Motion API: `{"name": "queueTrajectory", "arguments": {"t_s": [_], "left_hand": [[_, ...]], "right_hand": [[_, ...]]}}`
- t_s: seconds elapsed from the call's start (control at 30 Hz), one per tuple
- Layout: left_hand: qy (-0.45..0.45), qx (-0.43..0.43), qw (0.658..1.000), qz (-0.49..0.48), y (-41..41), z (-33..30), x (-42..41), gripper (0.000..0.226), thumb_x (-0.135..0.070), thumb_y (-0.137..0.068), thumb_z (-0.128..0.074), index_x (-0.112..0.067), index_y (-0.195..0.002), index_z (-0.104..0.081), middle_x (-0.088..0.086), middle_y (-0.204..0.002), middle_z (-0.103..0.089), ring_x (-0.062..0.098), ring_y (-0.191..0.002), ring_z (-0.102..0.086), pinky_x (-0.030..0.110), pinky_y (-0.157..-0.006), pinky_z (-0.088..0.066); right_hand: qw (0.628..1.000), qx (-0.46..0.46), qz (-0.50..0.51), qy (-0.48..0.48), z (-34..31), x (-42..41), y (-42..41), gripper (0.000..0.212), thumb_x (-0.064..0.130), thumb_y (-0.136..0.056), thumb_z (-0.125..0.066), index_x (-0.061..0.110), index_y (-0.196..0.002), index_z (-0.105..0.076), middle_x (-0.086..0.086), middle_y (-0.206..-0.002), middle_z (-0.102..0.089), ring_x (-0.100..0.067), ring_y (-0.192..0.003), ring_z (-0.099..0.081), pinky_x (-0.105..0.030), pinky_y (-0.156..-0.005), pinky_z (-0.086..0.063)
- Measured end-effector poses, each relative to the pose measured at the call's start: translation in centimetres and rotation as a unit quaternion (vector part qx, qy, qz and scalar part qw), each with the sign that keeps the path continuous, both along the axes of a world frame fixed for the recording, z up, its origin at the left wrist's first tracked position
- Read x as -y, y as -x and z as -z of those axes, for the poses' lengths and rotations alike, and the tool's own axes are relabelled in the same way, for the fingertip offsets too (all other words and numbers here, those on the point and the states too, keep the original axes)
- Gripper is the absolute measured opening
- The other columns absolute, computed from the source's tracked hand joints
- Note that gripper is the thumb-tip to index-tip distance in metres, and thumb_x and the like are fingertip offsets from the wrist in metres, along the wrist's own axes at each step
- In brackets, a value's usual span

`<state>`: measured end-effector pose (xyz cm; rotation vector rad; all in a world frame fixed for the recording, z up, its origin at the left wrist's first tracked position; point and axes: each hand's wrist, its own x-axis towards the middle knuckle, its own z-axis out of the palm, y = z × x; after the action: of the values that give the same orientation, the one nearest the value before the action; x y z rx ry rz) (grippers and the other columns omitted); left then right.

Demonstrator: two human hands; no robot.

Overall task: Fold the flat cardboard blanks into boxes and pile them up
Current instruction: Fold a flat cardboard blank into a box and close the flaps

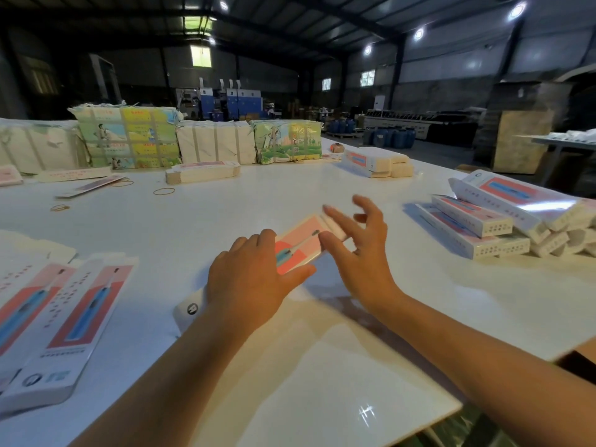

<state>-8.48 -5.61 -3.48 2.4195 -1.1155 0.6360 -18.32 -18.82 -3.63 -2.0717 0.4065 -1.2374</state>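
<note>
Two bare hands work on one partly folded box (300, 245) near the middle of the white counter (225, 208). The left hand (254, 279) lies over the near end of the box, fingers curved down on its printed face and thumb along its side, pinning it to the surface. The right hand (361, 250) hovers at the far end, fingers spread wide and blurred, holding nothing; whether a fingertip touches the end flap cannot be told.

The box is thin printed card: judged light, stiff along its panels, weak at the creases, and easily crushed by a hard squeeze. Its glossy face may slide on the smooth counter, so a hold across the long side walls, with the flaps worked at their creases, seems soundest.

At the near left edge lie at least two flat blanks (84, 321). Along the right edge sits a pile of finished boxes (503, 221), at least four, the exact number unclear. A smaller group of boxes (375, 162) and a stack of blanks (203, 172) lie toward the far edge, before several strapped bundles (129, 137). Three rubber bands (163, 191) lie loose on the far left.
</note>
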Motion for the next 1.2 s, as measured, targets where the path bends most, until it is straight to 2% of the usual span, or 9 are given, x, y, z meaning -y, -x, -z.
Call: {"name": "queueTrajectory", "arguments": {"t_s": [0.13,0.23,0.33,0.47,0.63,0.73,0.83,0.97,1.2], "left_hand": [[-0.016,0.003,1.0,0.009,0.7,-0.1,0.2,0.068,-0.08,-0.073,-0.036,-0.025,-0.112,-0.045,-0.006,-0.103,-0.057,0.016,-0.088,-0.053,0.027,-0.067,-0.037],[-0.029,-0.005,0.999,0.014,0.9,-0.1,0.3,0.064,-0.079,-0.075,-0.038,-0.025,-0.111,-0.044,-0.006,-0.103,-0.056,0.013,-0.082,-0.044,0.027,-0.067,-0.035],[-0.043,-0.01,0.999,0.019,0.9,0.0,0.4,0.061,-0.077,-0.078,-0.038,-0.024,-0.11,-0.043,-0.005,-0.104,-0.055,0.016,-0.088,-0.048,0.028,-0.068,-0.034],[-0.041,-0.015,0.999,0.028,1.3,0.0,0.6,0.059,-0.074,-0.08,-0.039,-0.023,-0.109,-0.042,-0.004,-0.105,-0.054,0.018,-0.093,-0.05,0.031,-0.072,-0.039],[-0.044,0.021,0.999,0.013,1.6,0.1,0.7,0.054,-0.07,-0.084,-0.037,-0.022,-0.107,-0.04,-0.003,-0.104,-0.053,0.019,-0.092,-0.048,0.029,-0.071,-0.034],[-0.056,0.052,0.997,-0.001,1.8,0.4,0.7,0.053,-0.068,-0.086,-0.036,-0.021,-0.109,-0.04,-0.003,-0.108,-0.054,0.019,-0.098,-0.048,0.03,-0.072,-0.03],[-0.059,0.062,0.996,-0.013,1.5,0.5,0.7,0.054,-0.068,-0.085,-0.036,-0.021,-0.111,-0.04,-0.003,-0.11,-0.054,0.019,-0.1,-0.048,0.03,-0.072,-0.029],[-0.07,0.076,0.994,-0.027,1.0,0.6,0.5,0.06,-0.071,-0.084,-0.034,-0.021,-0.115,-0.039,-0.003,-0.112,-0.053,0.019,-0.102,-0.047,0.03,-0.072,-0.025],[-0.063,0.094,0.994,-0.005,0.6,0.6,0.5,0.061,-0.071,-0.082,-0.035,-0.022,-0.118,-0.038,-0.003,-0.113,-0.053,0.018,-0.101,-0.048,0.029,-0.074,-0.028]], "right_hand": [[0.899,0.07,-0.196,-0.385,-0.7,1.1,-0.2,0.088,0.01,-0.081,-0.069,0.033,-0.148,-0.018,-0.006,-0.142,-0.043,-0.015,-0.105,-0.062,-0.032,-0.083,-0.052],[0.783,0.098,-0.339,-0.512,-1.0,1.6,0.0,0.048,0.005,-0.074,-0.064,0.006,-0.12,-0.05,-0.015,-0.107,-0.063,-0.024,-0.085,-0.069,-0.03,-0.072,-0.058],[0.85,0.088,-0.28,-0.437,-0.5,1.5,-0.1,0.02,0.0,-0.084,-0.058,0.006,-0.103,-0.062,-0.014,-0.096,-0.067,-0.026,-0.086,-0.066,-0.028,-0.072,-0.057],[0.994,0.017,-0.082,-0.064,0.1,0.5,0.2,0.017,0.008,-0.097,-0.047,0.018,-0.099,-0.059,0.006,-0.083,-0.064,-0.007,-0.078,-0.063,-0.02,-0.074,-0.052],[0.984,-0.102,-0.021,0.145,0.4,-0.4,0.6,0.031,0.022,-0.102,-0.032,0.007,-0.12,-0.052,-0.003,-0.099,-0.063,-0.006,-0.08,-0.054,-0.01,-0.072,-0.038],[0.981,-0.131,-0.018,0.14,0.4,-0.8,0.8,0.039,0.026,-0.102,-0.031,0.01,-0.134,-0.045,-0.006,-0.121,-0.061,-0.019,-0.105,-0.059,-0.027,-0.089,-0.048],[0.993,-0.069,-0.093,0.003,0.1,-1.4,0.8,0.023,0.025,-0.102,-0.038,0.032,-0.109,-0.059,0.024,-0.095,-0.066,0.005,-0.092,-0.062,-0.01,-0.078,-0.049],[0.938,0.016,-0.183,-0.293,-0.7,-0.1,0.1,0.035,0.024,-0.098,-0.048,-0.005,-0.097,-0.068,-0.024,-0.09,-0.065,-0.019,-0.084,-0.061,-0.033,-0.086,-0.053],[0.902,0.048,-0.223,-0.367,-0.5,0.8,0.1,0.023,0.008,-0.097,-0.047,0.007,-0.104,-0.069,-0.007,-0.094,-0.074,-0.017,-0.086,-0.07,-0.022,-0.069,-0.055]]}}
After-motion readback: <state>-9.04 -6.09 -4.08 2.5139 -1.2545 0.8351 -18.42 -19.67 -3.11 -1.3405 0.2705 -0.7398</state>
